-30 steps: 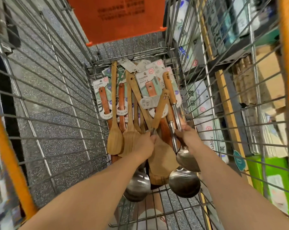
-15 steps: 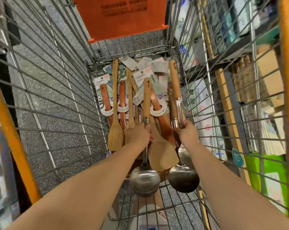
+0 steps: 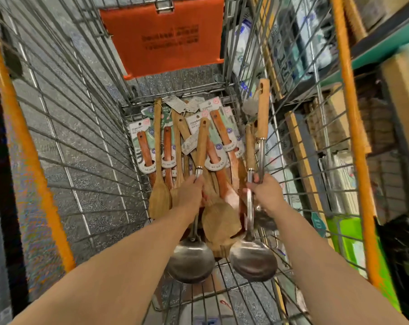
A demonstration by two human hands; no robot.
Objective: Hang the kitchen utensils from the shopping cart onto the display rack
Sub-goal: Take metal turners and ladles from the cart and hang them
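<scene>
Early stage: left hand point(image 3: 189, 192) grips one ladle point(image 3: 190, 262), right hand point(image 3: 267, 194) grips two ladles point(image 3: 252, 261). Wooden spatulas point(image 3: 160, 198) lie in the cart point(image 3: 20, 141); rack out of view, so probably nothing hung yet.

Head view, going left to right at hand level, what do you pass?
Left orange cart post, pale wooden spatula, left hand gripping a ladle, right hand gripping two ladles, right orange cart post.

Shiny steel ladles point(image 3: 190, 261) with wooden handles; wire-metal cart point(image 3: 81, 146).
</scene>
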